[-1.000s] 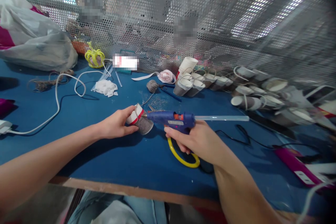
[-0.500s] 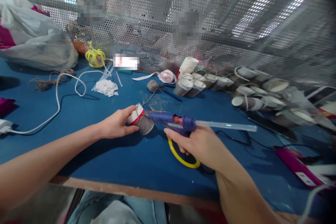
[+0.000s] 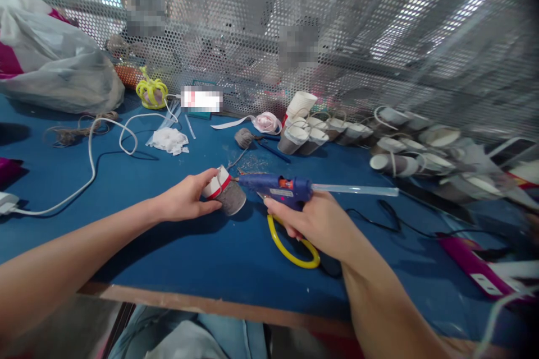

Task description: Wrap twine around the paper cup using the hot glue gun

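Item 1: paper cup [image 3: 231, 197], white with a red band, its lower part grey; tilted just above or on the blue bench [image 3: 189, 269], contact not clear.

Item 2: left hand [image 3: 192, 197], thumb and fingers clamped on the cup's white end.

Item 3: blue glue gun [image 3: 275, 186], clear glue stick [image 3: 356, 189] projecting from its rear; nozzle at the cup near the red band, touching or just short of it, cannot tell.

Item 4: right hand [image 3: 314, 221], wrapped around the gun's grip.

Item 5: grey cord ball [image 3: 243, 138], beyond the cup, its strand leading toward it.

Handling note (judgement): brace the cup firmly, lay a small, even bead close to the cord, and keep the left fingertips clear of the hot nozzle.

Location: cup within the left hand's grasp, projecting toward the right; apart from the right hand, with the gun's front end between.
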A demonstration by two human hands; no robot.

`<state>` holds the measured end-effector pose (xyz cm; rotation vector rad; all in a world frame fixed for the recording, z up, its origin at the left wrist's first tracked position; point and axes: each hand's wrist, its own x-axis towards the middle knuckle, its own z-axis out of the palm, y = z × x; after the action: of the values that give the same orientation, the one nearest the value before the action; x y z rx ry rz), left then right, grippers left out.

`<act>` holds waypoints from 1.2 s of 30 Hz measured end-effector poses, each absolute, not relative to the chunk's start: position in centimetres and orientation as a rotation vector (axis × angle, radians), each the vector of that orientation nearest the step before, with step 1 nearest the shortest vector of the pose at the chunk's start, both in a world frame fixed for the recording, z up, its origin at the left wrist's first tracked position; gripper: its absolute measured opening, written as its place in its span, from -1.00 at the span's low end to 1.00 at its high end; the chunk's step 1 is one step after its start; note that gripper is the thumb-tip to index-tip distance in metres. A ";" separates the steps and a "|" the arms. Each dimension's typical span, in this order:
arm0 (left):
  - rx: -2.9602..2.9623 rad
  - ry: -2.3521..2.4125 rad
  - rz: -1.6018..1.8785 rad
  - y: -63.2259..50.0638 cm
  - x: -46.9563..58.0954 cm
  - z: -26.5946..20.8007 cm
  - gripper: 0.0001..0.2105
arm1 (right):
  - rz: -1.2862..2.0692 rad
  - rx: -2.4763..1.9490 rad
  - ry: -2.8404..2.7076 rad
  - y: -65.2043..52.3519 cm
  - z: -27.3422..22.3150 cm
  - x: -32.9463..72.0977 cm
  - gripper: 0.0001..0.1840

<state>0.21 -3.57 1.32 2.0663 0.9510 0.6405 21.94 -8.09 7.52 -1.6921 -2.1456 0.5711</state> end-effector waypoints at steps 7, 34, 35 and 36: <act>2.083 0.953 0.620 -3.7 0.1 1.7 -0.65 | 0.692 -1.664 -2.130 -8.0 7.6 22.1 -0.50; 2.082 0.973 0.622 -3.7 0.2 1.5 -0.59 | 0.585 -1.722 -2.160 -8.8 7.6 21.6 -0.56; 2.093 0.979 0.620 -3.7 0.2 1.6 -0.59 | 0.597 -1.727 -2.167 -8.9 7.6 21.5 -0.55; 2.106 0.987 0.619 -3.7 0.2 1.6 -0.60 | 0.610 -1.729 -2.175 -8.9 7.6 21.4 -0.55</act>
<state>0.18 -3.71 1.57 2.1063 0.9870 0.6193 21.37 -8.95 7.60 -1.7294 -2.1752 0.6103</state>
